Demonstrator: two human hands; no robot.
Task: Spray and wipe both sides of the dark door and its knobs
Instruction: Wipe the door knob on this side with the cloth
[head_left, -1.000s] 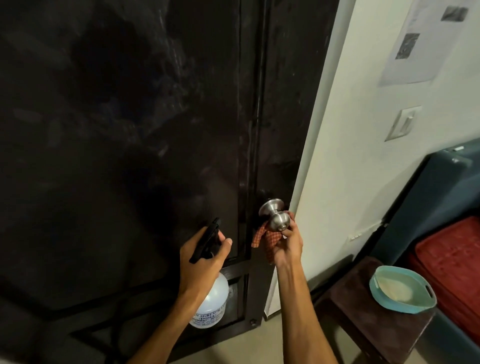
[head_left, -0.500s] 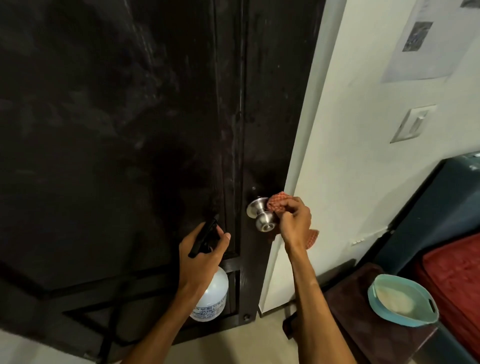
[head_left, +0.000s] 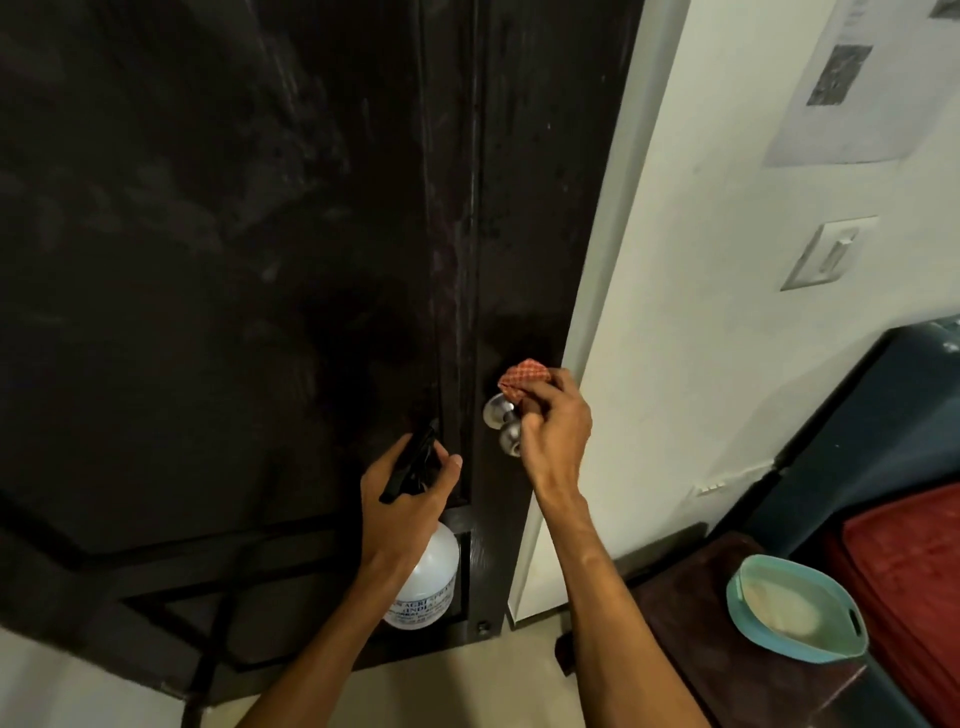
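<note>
A: Door position?

B: Dark door (head_left: 234, 260) fills the left and centre; its free edge runs down beside the white wall (head_left: 701, 312). Smears on the panel.

A: Knob?

B: Silver knob (head_left: 503, 423) sits close to that edge, low on the door, just beside the vertical groove.

A: Hands?

B: Right hand (head_left: 558, 426) is curled, pinching a red checked cloth (head_left: 523, 375) against the top of the knob (cloth bunched, poking up above the fingers). Left hand (head_left: 402, 499) is closed round the black trigger head of a spray bottle (head_left: 428, 582), thumb up; the white body hangs below the wrist, close to the door's lower panel. Touching or not, cannot tell.

A: Room to move?

B: Tight on the right. A dark brown surface (head_left: 691, 623) stands near the door edge, carrying a teal basin (head_left: 797, 608) at its far side. Beyond it a red cushion (head_left: 914, 597) against something dark blue. Left of the knob the door face is open. Pale floor (head_left: 441, 691) shows under the door's bottom edge.

A: Wall stuff?

B: Light switch (head_left: 831, 252) and a printed sheet (head_left: 862, 78), both well above the hands.
</note>
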